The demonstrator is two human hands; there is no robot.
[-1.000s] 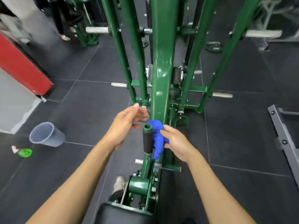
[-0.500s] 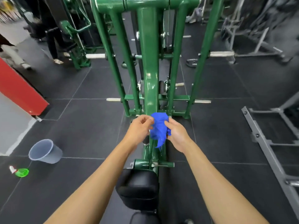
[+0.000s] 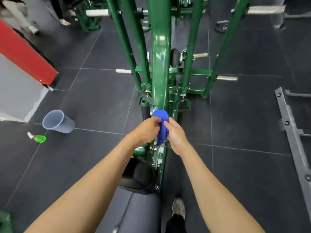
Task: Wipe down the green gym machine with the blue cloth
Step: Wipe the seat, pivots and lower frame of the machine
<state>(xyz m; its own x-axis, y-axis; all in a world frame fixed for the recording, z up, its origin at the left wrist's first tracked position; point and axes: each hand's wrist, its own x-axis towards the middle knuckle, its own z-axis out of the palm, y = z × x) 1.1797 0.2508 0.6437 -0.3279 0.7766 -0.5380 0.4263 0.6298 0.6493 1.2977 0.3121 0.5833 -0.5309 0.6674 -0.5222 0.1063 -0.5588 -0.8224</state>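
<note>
While both hands meet at frame centre, the crumpled blue fabric cloth [image 3: 161, 121] sits bunched btwn them, long axis approx top-to-bottom in the frame, w/ the thick glossy green steel post of the gym machine [image 3: 159, 64] rising straight above it toward top centre. On the cloth's left side the bare left hand [image 3: 146, 130] pinches it w/ curled fingers; the bare right hand [image 3: 176, 136] grips the right side, fingers wrapped round. Neither hand looks nearer the post, approx level. Whether the cloth touches the metal behind it: can't tell. Next wipe prob. runs up along the post.

Green machine [image 3: 159, 64] top off-frame; bkgd person [image 3: 20, 15] blurry
</note>
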